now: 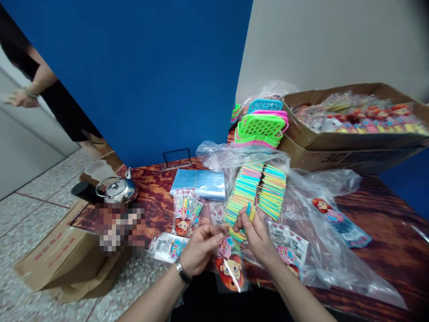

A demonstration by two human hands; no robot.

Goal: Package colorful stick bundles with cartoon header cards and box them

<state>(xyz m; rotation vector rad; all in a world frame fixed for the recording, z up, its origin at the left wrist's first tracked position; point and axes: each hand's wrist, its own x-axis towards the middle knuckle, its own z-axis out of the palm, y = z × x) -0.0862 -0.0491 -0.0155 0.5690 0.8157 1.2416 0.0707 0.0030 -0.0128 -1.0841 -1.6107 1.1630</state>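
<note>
Tbl (pixel 152 190) edge nr pkt (pixel 231 270) in L hand (pixel 200 250), R hand (pixel 257 233) w/ sticks (pixel 250 212).

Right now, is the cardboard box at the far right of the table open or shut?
Open: nothing covers the top of the box, and colourful packages show inside.

Clear cartoon-printed flat pouch (pixel 231 270): glossy plastic
Silver round kettle (pixel 121 192): shiny metal
Red-brown streaked tabletop (pixel 385 214): glossy, wood-grained

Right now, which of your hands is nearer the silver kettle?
Left. The left hand is to the silver kettle's right; the right hand is farther right, by the colored sticks.
</note>
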